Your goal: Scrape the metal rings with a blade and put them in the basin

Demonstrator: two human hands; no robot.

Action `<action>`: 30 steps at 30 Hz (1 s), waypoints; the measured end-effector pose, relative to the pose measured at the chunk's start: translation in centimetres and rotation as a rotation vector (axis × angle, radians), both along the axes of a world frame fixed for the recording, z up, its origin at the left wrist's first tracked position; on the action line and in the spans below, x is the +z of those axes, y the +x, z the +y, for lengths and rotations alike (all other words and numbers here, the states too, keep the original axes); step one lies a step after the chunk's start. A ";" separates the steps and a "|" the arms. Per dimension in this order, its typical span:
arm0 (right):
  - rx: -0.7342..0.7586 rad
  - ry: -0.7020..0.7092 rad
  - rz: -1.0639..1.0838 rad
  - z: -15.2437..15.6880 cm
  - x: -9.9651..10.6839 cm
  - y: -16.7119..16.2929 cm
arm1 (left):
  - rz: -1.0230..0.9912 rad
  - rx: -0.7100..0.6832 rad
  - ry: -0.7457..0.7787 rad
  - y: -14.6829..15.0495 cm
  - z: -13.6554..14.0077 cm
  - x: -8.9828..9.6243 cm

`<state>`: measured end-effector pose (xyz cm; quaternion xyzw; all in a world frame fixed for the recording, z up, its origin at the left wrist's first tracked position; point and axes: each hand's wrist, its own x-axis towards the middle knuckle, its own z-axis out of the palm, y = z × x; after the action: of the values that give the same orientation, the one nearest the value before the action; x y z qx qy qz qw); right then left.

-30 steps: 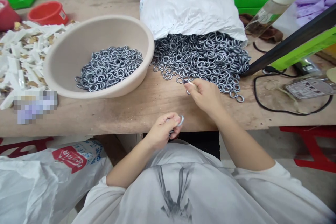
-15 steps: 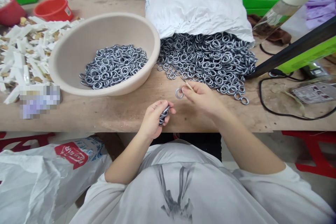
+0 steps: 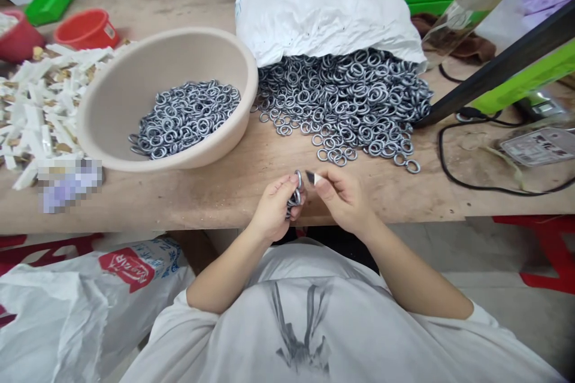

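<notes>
My left hand (image 3: pixel 275 204) is closed around several grey rings (image 3: pixel 294 197), one of them standing up between thumb and forefinger. Just to the right, my right hand (image 3: pixel 345 198) pinches a small pale tool with a dark slanted tip (image 3: pixel 311 178); the tip points at the upright ring, with a small gap between. Whether it is a blade or a brush I cannot tell. Beyond my hands, a heap of loose grey rings (image 3: pixel 341 96) spills from a white sack (image 3: pixel 323 18). At the left, a beige basin (image 3: pixel 112 102) holds many similar rings.
White strips (image 3: pixel 36 96) lie heaped left of the basin, near a red bowl (image 3: pixel 85 30). At the right are a black-and-green bar (image 3: pixel 507 72), a looped black cable (image 3: pixel 449 173) and a clear bottle (image 3: pixel 462 12). A white bag (image 3: pixel 90 299) stands below the table's front edge.
My right hand has come left and nearer to me, close to the left hand. The ring at its fingertips no longer shows there. A ring now stands upright in my left fingers.
</notes>
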<state>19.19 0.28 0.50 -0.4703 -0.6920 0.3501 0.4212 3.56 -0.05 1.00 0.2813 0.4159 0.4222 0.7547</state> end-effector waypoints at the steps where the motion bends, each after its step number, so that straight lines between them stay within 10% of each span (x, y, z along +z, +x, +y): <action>1: 0.026 0.055 -0.081 -0.3 0.2 0.3 | 0.007 0.009 0.000 0.0 0.0 0.0; 8: 0.044 0.220 -0.279 -1.0 0.7 0.5 | 0.062 0.028 0.023 0.4 -0.3 0.0; 16: 0.138 0.015 -0.269 -0.8 1.2 0.8 | 0.110 -0.062 0.096 -0.8 -0.6 -0.6; 21: -0.169 -0.080 -0.246 2.4 -0.1 1.9 | 0.235 -0.376 0.238 -2.6 -1.7 1.2; 23: -0.221 -0.060 -0.293 4.3 0.2 1.8 | 0.374 -0.205 0.437 -4.2 -1.2 3.4; 27: -0.213 -0.021 -0.597 8.6 1.2 -0.7 | 0.942 0.593 0.941 -9.3 3.6 7.9; 30: -0.168 0.018 -0.812 11.7 0.8 -3.3 | 1.426 0.601 0.928 -13.3 8.1 9.4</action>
<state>15.88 11.94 1.27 -0.6214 -0.7641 0.0948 0.1452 -9.70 8.02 10.41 0.6321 0.6291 0.4522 -0.0139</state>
